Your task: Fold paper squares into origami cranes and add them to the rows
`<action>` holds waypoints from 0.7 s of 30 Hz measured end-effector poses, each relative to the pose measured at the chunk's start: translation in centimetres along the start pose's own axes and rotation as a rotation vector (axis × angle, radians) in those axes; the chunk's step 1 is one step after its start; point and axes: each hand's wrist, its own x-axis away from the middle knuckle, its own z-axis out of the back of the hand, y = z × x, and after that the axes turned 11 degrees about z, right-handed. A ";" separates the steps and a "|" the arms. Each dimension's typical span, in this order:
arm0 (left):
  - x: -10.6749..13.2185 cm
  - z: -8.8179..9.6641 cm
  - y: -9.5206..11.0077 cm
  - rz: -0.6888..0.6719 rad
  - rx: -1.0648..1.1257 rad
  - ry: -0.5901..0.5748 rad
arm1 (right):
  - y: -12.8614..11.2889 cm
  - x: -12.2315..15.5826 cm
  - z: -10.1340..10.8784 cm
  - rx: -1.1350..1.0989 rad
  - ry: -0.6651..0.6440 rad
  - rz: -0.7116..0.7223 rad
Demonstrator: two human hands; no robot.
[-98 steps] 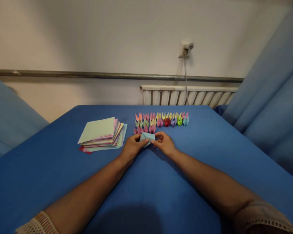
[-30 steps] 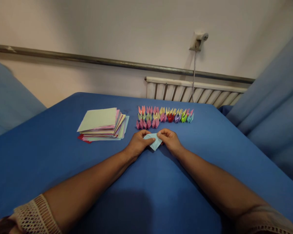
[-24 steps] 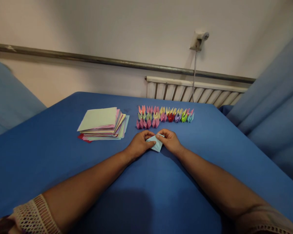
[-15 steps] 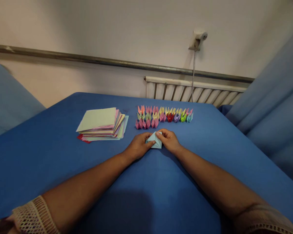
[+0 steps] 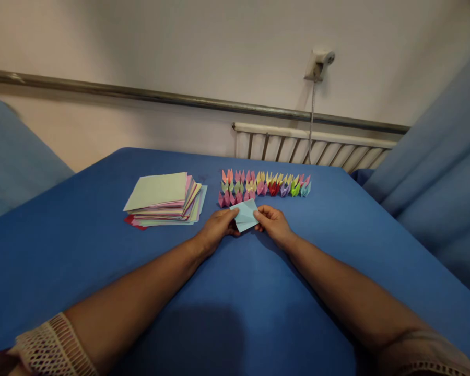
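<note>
A light blue folded paper (image 5: 246, 214) is held just above the blue table (image 5: 235, 292) between both my hands. My left hand (image 5: 216, 228) pinches its left edge and my right hand (image 5: 272, 223) pinches its right edge. The paper is tilted up so its flat face shows. Just beyond it stand rows of small folded paper pieces (image 5: 264, 187) in pink, yellow, red, green and blue.
A stack of coloured paper sheets (image 5: 163, 201) lies left of my hands. A radiator (image 5: 309, 146) and a metal rail (image 5: 141, 95) run along the wall behind the table. A wall socket with a cable (image 5: 316, 63) hangs above. Blue fabric (image 5: 438, 156) rises on the right.
The light blue paper lay pressed on the table as a triangle under my fingers; now it is lifted and opened into a flatter four-sided shape between both hands.
</note>
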 end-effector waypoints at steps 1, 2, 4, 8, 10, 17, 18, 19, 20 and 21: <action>0.0 0.1 0.0 0.013 0.038 -0.005 | -0.1 0.0 0.1 0.002 -0.002 -0.002; -0.1 0.2 0.1 0.026 0.068 -0.013 | -0.2 0.1 0.1 0.001 -0.008 -0.001; -0.2 0.3 0.2 0.045 0.096 -0.027 | -0.4 0.2 0.0 -0.006 -0.016 0.005; -0.1 0.3 0.3 0.044 0.009 -0.034 | -0.5 0.2 -0.1 -0.009 -0.001 0.004; 0.1 0.2 0.3 0.035 -0.079 -0.042 | -0.4 0.2 -0.1 -0.030 0.024 -0.009; 0.2 -0.6 0.1 -0.078 -0.121 0.044 | -0.4 0.0 0.2 -0.074 0.032 -0.046; 0.1 -0.5 0.1 -0.127 -0.117 0.057 | -0.4 0.0 0.2 -0.070 0.029 -0.044; 0.1 -0.5 0.2 -0.177 -0.122 0.071 | -0.4 0.1 0.3 -0.067 0.027 -0.044; 0.1 -0.4 0.2 -0.221 -0.144 0.083 | -0.4 0.1 0.3 -0.064 0.026 -0.045; 0.0 -0.3 0.2 -0.250 -0.182 0.092 | -0.3 0.1 0.3 -0.063 0.028 -0.046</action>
